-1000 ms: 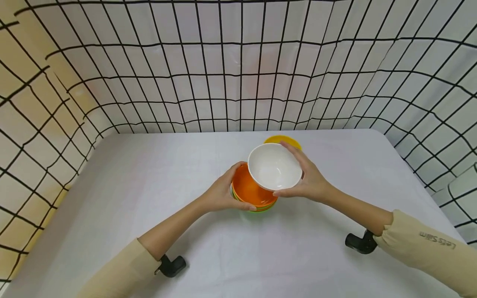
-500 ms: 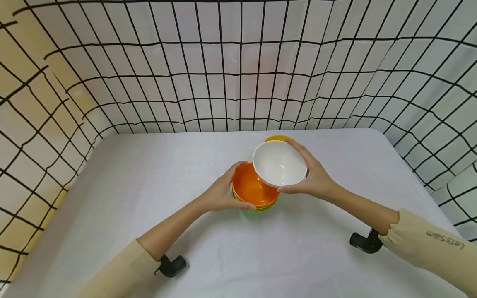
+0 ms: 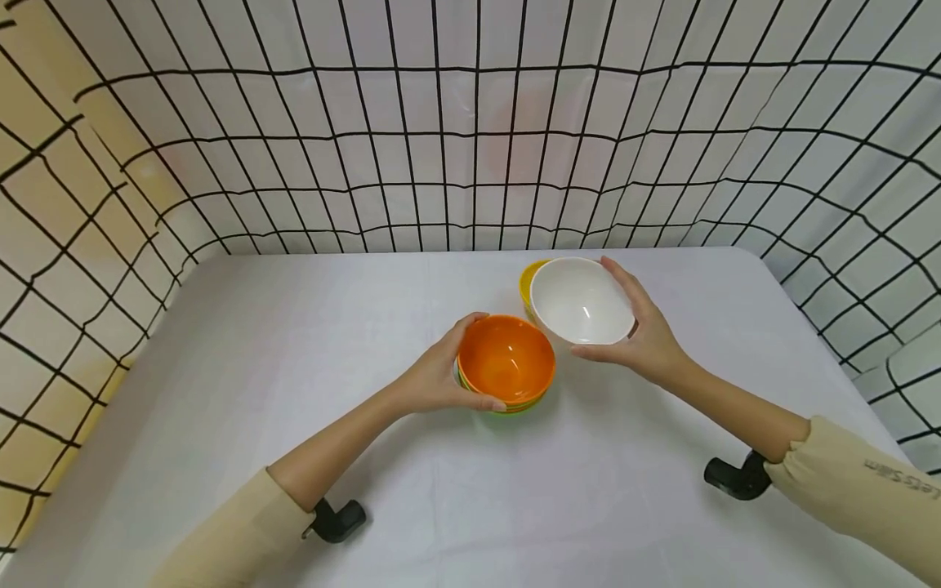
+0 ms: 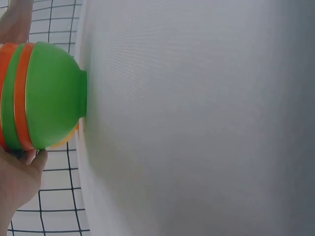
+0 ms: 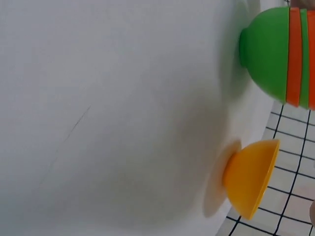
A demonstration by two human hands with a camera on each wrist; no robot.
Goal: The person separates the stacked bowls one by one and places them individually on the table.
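My left hand [image 3: 444, 371] grips the side of a stack of orange and green bowls standing on the white-covered table. On top of the stack an orange bowl [image 3: 507, 359] shows its inside; in the left wrist view a green bowl [image 4: 54, 93] is the lowest. My right hand [image 3: 647, 331] pinches a white bowl [image 3: 581, 300] by its right side, thumb at the near edge, fingers at the far edge. The white bowl is raised and tipped slightly, right of the stack. Behind it a yellow bowl [image 3: 528, 284] is partly hidden; the right wrist view shows this yellow bowl [image 5: 251, 177] upright on the table.
A black wire grid [image 3: 474, 147] with white cloth behind it encloses the back and sides of the table [image 3: 331, 327]. Black camera mounts [image 3: 338, 521] hang under both sleeves, close over the cloth. A white cylindrical shape [image 3: 915, 376] stands behind the grid at right.
My right hand has carried the white bowl right and away from me, off the orange bowl, now in front of the yellow bowl. My left hand keeps its hold on the stack.
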